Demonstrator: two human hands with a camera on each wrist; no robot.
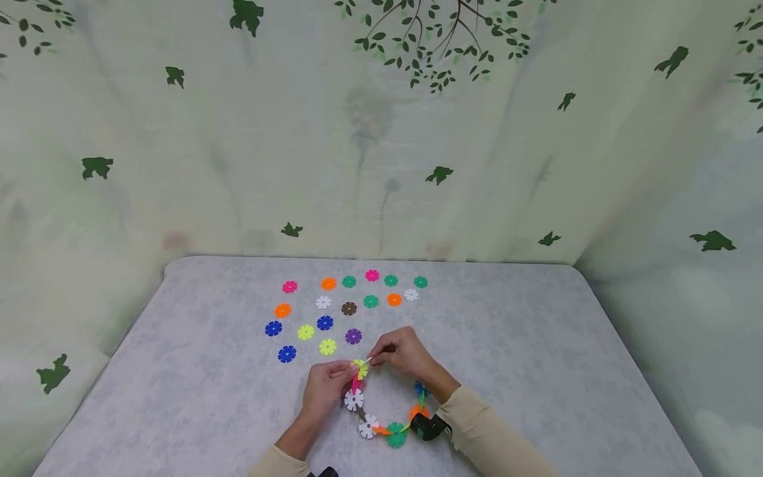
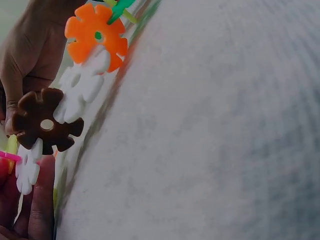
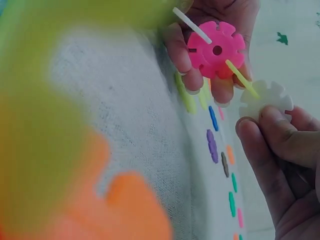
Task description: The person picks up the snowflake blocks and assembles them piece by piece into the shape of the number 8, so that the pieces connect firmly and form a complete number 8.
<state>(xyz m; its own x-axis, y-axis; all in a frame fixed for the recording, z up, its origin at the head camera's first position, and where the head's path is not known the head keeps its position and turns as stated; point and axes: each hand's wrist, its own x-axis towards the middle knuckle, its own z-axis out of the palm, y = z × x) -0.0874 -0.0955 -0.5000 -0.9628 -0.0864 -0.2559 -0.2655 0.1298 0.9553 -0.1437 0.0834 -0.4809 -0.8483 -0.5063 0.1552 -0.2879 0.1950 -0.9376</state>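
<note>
A curved chain of slotted flower-shaped plastic discs, with a green disc (image 1: pixel 396 434) at its near side, hangs between and below both hands. My left hand (image 1: pixel 324 391) holds the chain's upper end near a yellow disc (image 1: pixel 360 369) and a pink disc (image 3: pixel 217 49). Between thumb and index finger, my right hand (image 1: pixel 408 354) pinches a white disc (image 3: pixel 266 100), whose edge meets the yellow one's slot. Farther along the chain are a brown disc (image 2: pixel 46 121) and an orange disc (image 2: pixel 96 37). The chain's other end, with a blue disc (image 1: pixel 421 389), lies under my right forearm.
Loose discs lie spread over the grey table (image 1: pixel 536 344) beyond the hands, among them a purple disc (image 1: pixel 354 336), a brown disc (image 1: pixel 349 308) and several green, orange, blue and yellow ones. A leaf-patterned curtain (image 1: pixel 286 146) stands behind the table's far edge.
</note>
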